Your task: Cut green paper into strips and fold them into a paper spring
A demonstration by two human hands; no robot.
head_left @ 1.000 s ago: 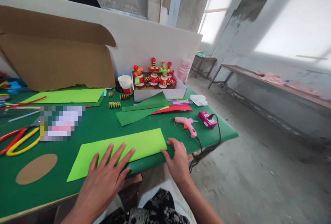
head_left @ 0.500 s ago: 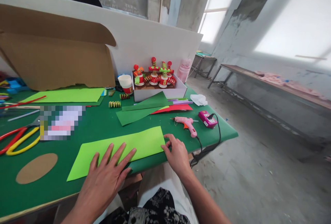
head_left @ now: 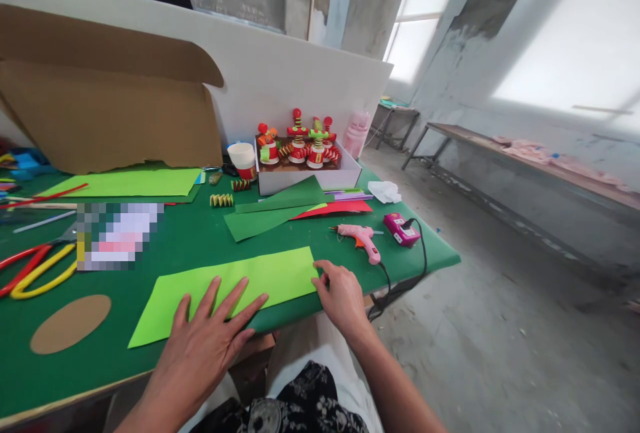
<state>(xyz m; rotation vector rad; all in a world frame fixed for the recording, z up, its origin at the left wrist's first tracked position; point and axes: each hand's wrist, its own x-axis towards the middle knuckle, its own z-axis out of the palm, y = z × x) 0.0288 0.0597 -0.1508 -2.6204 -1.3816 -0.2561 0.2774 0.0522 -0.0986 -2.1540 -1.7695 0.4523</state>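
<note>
The left hand (head_left: 204, 343) lies palm-down, fingers (head_left: 210, 297) spread — the right hand (head_left: 344, 296) curls.

Is a green table (head_left: 183, 236), with lime paper (head_left: 273, 275) by the near edge. Carries scissors (head_left: 46, 267) and an oval (head_left: 71, 324) at left, a glue gun (head_left: 366, 240) at right.

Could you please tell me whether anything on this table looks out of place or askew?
Slightly: the dark green sheets lie askew, overlapping at different angles, and a crumpled white scrap sits loose beyond the glue gun.
</note>
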